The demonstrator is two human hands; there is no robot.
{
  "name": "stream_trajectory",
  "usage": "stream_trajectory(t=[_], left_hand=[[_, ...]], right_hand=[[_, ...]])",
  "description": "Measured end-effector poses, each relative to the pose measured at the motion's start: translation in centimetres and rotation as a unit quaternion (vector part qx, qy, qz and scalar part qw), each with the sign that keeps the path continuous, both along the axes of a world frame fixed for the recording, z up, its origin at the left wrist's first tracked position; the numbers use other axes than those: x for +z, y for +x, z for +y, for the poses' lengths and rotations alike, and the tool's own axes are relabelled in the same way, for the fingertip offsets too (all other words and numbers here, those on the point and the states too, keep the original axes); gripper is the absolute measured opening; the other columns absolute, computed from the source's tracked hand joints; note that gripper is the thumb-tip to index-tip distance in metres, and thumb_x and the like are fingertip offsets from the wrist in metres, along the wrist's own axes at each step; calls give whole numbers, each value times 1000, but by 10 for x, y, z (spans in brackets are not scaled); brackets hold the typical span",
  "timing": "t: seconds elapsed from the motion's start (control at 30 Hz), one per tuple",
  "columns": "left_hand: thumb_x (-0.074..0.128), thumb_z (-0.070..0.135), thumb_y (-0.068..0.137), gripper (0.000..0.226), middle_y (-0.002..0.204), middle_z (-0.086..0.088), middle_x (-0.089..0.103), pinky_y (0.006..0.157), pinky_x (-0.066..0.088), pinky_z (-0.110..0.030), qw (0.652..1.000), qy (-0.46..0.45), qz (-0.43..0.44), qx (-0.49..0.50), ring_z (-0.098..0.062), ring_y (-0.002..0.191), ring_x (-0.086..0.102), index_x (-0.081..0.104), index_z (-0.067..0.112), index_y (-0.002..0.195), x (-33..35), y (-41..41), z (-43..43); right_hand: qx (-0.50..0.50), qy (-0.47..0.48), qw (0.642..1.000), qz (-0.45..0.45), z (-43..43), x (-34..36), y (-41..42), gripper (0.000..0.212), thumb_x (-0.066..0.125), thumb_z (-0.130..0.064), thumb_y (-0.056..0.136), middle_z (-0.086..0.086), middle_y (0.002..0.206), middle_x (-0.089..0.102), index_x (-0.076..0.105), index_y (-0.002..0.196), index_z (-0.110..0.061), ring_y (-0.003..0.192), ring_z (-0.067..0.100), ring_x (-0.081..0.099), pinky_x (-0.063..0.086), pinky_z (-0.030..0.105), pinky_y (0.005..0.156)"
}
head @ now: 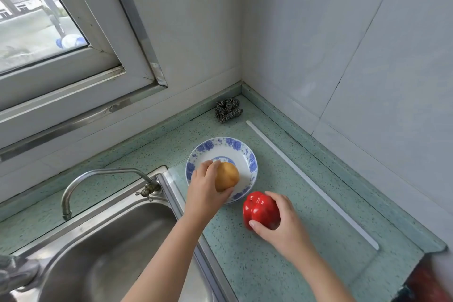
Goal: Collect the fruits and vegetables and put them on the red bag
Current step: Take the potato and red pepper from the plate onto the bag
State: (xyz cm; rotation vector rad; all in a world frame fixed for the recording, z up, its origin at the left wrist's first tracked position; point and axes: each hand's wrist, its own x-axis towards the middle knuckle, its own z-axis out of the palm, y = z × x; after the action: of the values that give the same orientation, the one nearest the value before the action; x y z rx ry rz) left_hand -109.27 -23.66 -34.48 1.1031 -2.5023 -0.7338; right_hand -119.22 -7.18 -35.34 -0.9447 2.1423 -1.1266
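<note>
A round yellow-brown fruit (226, 176) rests in a white bowl with blue flowers (245, 154) on the green counter. My left hand (206, 186) wraps around the fruit's left side. Just to the bowl's lower right, a red bell pepper (259, 208) sits on the counter, and my right hand (282, 223) grips it from the right, thumb under its near side. No red bag is in view, though something dark red (426, 282) shows past the counter's end at bottom right.
A steel sink (103, 247) with a curved tap (81, 179) lies to the left. A steel scourer (228, 110) sits in the back corner. A white strip (313, 184) runs along the counter's right side. Walls close off the back and right; a window is upper left.
</note>
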Motion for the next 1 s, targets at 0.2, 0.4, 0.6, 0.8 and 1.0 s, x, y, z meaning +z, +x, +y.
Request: stream_trajectory(t=[0.2, 0.4, 0.6, 0.8, 1.0], left_hand=[[78, 27, 70, 69, 126, -1, 44, 90, 30, -21, 994, 38, 90, 42, -11, 111, 39, 45, 15, 128, 19, 17, 13], [79, 25, 68, 65, 116, 12, 42, 81, 24, 4, 988, 39, 138, 49, -5, 106, 40, 48, 20, 124, 44, 42, 33], [79, 25, 67, 62, 114, 11, 46, 83, 27, 1, 977, 55, 189, 79, -2, 103, 43, 48, 25, 121, 65, 74, 54], [79, 28, 67, 58, 111, 12, 51, 77, 32, 1, 961, 93, 230, 122, 4, 99, 48, 46, 35, 115, 80, 117, 77], [80, 31, 65, 58, 110, 16, 53, 83, 45, -25, 948, 84, 269, 146, -2, 98, 52, 45, 45, 108, 100, 179, 101]], right_hand=[[-10, -27, 1000, -2, 4, 11, 2, 68, 78, -26, 68, -5, 120, 44, 41, 124, -25, 106, 10, 45, 32, 2, 75], [-11, -72, 997, 25, 11, 36, 13, 64, 79, -25, 67, -8, 115, 45, 40, 118, -31, 102, 8, 47, 35, -2, 73], [3, -107, 994, 34, 22, 59, 36, 67, 72, -44, 62, -8, 116, 48, 41, 120, -30, 102, -1, 48, 32, -4, 74], [21, -144, 989, 39, 32, 75, 68, 63, 70, -42, 61, -8, 117, 49, 43, 118, -32, 103, -4, 48, 35, -1, 75], [43, -172, 984, 34, 40, 94, 118, 73, 65, -55, 56, -4, 118, 51, 45, 120, -26, 105, -3, 48, 37, 1, 79]])
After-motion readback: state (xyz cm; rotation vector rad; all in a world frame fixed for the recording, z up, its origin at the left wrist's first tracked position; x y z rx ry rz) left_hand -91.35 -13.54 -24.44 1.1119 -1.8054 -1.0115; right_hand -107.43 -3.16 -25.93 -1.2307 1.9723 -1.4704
